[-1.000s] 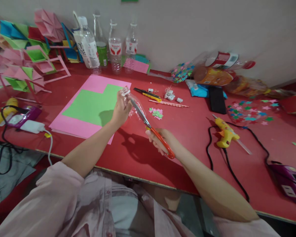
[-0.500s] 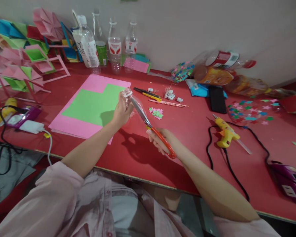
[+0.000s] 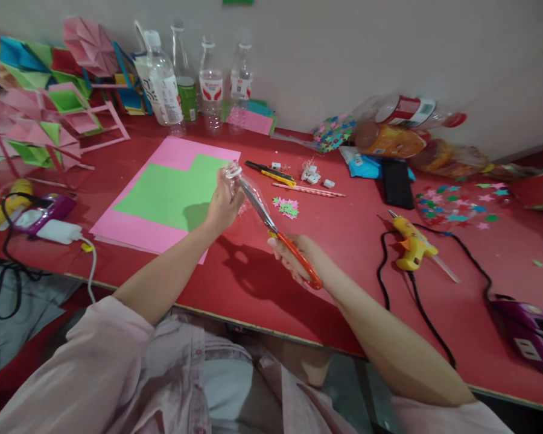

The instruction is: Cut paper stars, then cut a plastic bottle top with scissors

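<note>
My left hand (image 3: 226, 205) is closed round the neck part of a clear plastic bottle (image 3: 233, 171), its open mouth pointing up. My right hand (image 3: 298, 256) grips red-handled scissors (image 3: 301, 262), whose blades reach up and left to the bottle's clear plastic by my left fingers. The blades look nearly closed; whether plastic lies between them I cannot tell. Green paper (image 3: 163, 196) on pink paper (image 3: 113, 226) lies left of and under my left hand. A small pile of paper stars (image 3: 286, 207) and a yellow utility knife (image 3: 276, 175) lie just beyond the scissors.
Several bottles (image 3: 212, 90) stand along the wall, and more bottles lie at the back right near a black phone (image 3: 397, 184). A yellow glue gun (image 3: 414, 241) with a black cord rests on the right. Paper models (image 3: 49, 120) and a purple power strip (image 3: 49, 214) are at left.
Almost nothing differs. Both hands, the bottle piece and the scissors keep nearly the same place; the view has shifted very slightly.
</note>
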Tool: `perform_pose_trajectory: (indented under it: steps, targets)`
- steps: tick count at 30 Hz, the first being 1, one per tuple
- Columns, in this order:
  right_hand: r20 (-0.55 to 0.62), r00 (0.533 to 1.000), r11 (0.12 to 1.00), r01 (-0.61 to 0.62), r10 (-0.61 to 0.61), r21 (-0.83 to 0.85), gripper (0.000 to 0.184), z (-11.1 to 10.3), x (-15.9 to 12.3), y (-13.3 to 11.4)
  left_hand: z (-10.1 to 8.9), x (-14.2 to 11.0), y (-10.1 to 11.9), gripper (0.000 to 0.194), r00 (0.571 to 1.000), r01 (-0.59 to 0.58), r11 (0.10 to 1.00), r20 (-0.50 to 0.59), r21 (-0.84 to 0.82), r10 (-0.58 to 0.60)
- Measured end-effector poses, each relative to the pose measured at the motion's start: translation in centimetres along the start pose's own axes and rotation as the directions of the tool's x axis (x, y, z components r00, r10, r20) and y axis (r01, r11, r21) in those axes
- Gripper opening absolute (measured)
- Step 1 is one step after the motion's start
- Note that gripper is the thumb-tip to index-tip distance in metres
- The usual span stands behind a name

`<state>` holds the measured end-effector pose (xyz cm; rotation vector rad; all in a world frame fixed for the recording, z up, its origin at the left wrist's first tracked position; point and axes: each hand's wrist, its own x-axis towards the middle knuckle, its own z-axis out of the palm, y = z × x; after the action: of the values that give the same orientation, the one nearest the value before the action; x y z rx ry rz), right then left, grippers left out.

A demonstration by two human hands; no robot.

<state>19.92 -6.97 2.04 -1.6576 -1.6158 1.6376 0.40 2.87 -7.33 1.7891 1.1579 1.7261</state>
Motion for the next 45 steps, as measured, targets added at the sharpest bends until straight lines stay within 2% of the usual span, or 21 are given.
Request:
perform_pose_trajectory:
  steps: [4,7,9,11,13,17,21,24,29,32,37,40,42,45]
  targets:
    - [0.005,1.0,1.0,0.012,-0.012,0.0,0.043,0.0,0.1,0.0,0.1,0.0,0.1,0.042,0.999,0.03,0.999,-0.011,-0.017,-0.03]
    - [0.058,0.998,0.999,0.037,-0.037,-0.013,0.043,-0.3,0.4,0.1,0.0,0.3,-0.2,0.035,0.999,0.053,0.994,0.013,-0.093,-0.052]
    - [0.097,0.995,0.999,0.032,-0.028,-0.043,0.044,-0.5,0.6,0.2,-0.3,0.7,-0.7,0.027,0.994,0.107,0.98,0.013,-0.169,-0.106]
    - [0.096,0.994,0.997,0.049,-0.043,-0.062,0.044,-0.7,0.5,0.3,-0.6,1.2,-0.9,0.025,0.978,0.196,0.947,-0.018,-0.254,-0.208]
    - [0.035,0.993,0.993,0.11,-0.109,-0.039,0.044,-0.7,0.4,0.4,-0.9,1.5,-0.6,0.032,0.943,0.306,0.886,-0.016,-0.348,-0.333]
    - [-0.178,0.959,0.973,0.23,-0.221,0.034,0.045,-0.7,0.5,0.3,-0.6,1.4,2.3,0.037,0.841,0.51,0.689,0.129,-0.514,-0.526]
    - [-0.319,0.929,0.982,0.186,-0.186,-0.031,0.047,-1.2,1.8,0.7,0.4,0.4,5.7,0.031,0.718,0.671,0.48,0.334,-0.565,-0.61]
    - [-0.395,0.887,0.969,0.194,-0.24,-0.154,0.044,-1.8,2.8,1.4,0.7,-0.1,6.8,0.033,0.632,0.762,0.381,0.471,-0.524,-0.616]
    - [-0.404,0.842,0.901,0.197,-0.358,-0.386,0.034,-2.1,3.5,2.3,-0.1,-0.3,6.5,0.034,0.579,0.815,0.336,0.65,-0.472,-0.493]
    - [-0.397,0.822,0.868,0.215,-0.408,-0.447,0.032,-1.9,3.5,2.6,-0.3,-0.5,6.2,0.039,0.54,0.84,0.334,0.713,-0.426,-0.448]
    - [-0.402,0.827,0.905,0.27,-0.393,-0.329,0.028,-1.8,3.5,3.0,-0.6,-0.3,6.5,0.049,0.527,0.848,0.284,0.775,-0.448,-0.35]
    - [-0.433,0.812,0.91,0.272,-0.391,-0.312,0.026,-1.8,3.5,3.0,-0.6,-0.1,6.7,0.051,0.554,0.832,0.239,0.77,-0.5,-0.316]
    - [-0.435,0.805,0.899,0.26,-0.403,-0.352,0.025,-1.9,3.6,2.8,-0.4,-0.1,6.6,0.047,0.558,0.83,0.232,0.758,-0.508,-0.337]
    - [-0.418,0.801,0.864,0.229,-0.429,-0.448,0.024,-1.9,3.6,2.7,-0.1,-0.2,6.6,0.038,0.543,0.84,0.263,0.735,-0.475,-0.407]
